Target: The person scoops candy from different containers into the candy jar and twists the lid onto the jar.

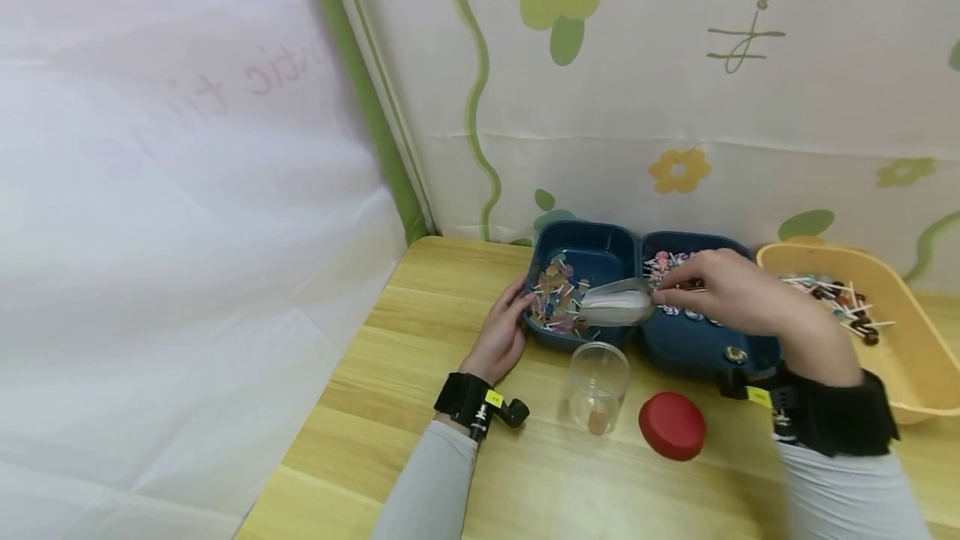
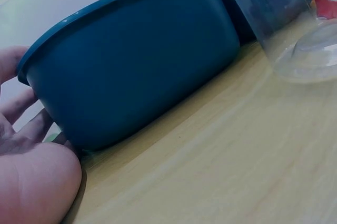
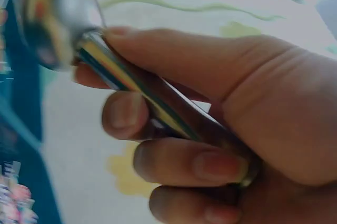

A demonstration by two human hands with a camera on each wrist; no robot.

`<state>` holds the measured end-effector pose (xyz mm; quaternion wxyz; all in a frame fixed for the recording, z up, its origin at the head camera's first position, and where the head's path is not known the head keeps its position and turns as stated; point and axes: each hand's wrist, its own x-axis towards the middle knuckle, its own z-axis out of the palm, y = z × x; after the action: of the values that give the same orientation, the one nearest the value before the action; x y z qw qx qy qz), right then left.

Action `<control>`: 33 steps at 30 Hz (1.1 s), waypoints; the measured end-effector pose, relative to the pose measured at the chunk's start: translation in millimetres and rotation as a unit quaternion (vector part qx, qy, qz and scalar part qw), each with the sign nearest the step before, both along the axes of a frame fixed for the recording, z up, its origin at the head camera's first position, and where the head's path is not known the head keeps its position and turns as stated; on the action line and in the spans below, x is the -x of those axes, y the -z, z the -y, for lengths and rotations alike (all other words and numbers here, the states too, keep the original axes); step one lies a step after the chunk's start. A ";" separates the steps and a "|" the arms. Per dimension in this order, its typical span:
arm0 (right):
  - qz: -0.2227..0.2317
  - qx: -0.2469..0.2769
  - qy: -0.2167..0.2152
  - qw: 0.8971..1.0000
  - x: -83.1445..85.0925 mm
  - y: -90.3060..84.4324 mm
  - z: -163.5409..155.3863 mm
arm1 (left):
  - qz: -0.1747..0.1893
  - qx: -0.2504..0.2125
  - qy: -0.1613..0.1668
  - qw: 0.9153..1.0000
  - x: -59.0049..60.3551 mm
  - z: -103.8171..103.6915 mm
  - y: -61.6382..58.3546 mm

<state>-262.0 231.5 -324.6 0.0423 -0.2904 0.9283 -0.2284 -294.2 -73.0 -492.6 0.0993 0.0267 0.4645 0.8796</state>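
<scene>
My right hand (image 1: 738,294) grips the handle of a shiny metal scoop (image 1: 618,302), fingers curled round it as the right wrist view shows. The scoop's bowl is over the left blue box (image 2: 131,66), above a heap of small colourful lollipops (image 1: 558,298). What lies in the bowl I cannot tell. My left hand (image 1: 498,336) rests against the left outer side of that box, fingers fairly straight at its wall and rim. In front of the box stands a clear plastic cup (image 1: 600,373) with a small orange piece and a white stick at its bottom.
A red lid (image 1: 672,426) lies right of the cup. Another blue box (image 1: 675,348) adjoins the left one and holds pinkish lollipops. At the right, a yellow tray (image 1: 911,348) holds dark and teal lollipops. A patterned curtain (image 1: 585,107) hangs behind the wooden table (image 1: 420,298).
</scene>
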 end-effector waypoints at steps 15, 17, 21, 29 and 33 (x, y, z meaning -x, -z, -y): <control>0.013 -0.006 -0.032 0.999 27.0 69.2 58.8 | -0.008 -0.007 0.006 1.000 -2.9 -1.7 2.9; 0.016 0.000 -0.036 0.999 28.1 70.7 56.9 | -0.005 -0.009 0.006 1.000 -2.6 -1.8 3.1; 0.024 0.006 -0.044 0.999 30.5 70.3 51.7 | 0.005 -0.013 0.003 1.000 -1.5 -2.1 2.8; 0.043 0.047 -0.055 0.997 37.2 67.2 42.3 | -0.005 -0.013 0.013 1.000 -0.2 -0.7 0.1; 0.056 0.061 -0.062 0.995 42.7 71.0 39.3 | 0.001 -0.013 0.005 1.000 -0.4 0.5 0.2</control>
<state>-304.6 192.2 -395.6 0.0910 -0.3364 0.8887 -0.2979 -293.8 -73.5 -492.7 0.1040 0.0289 0.4530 0.8850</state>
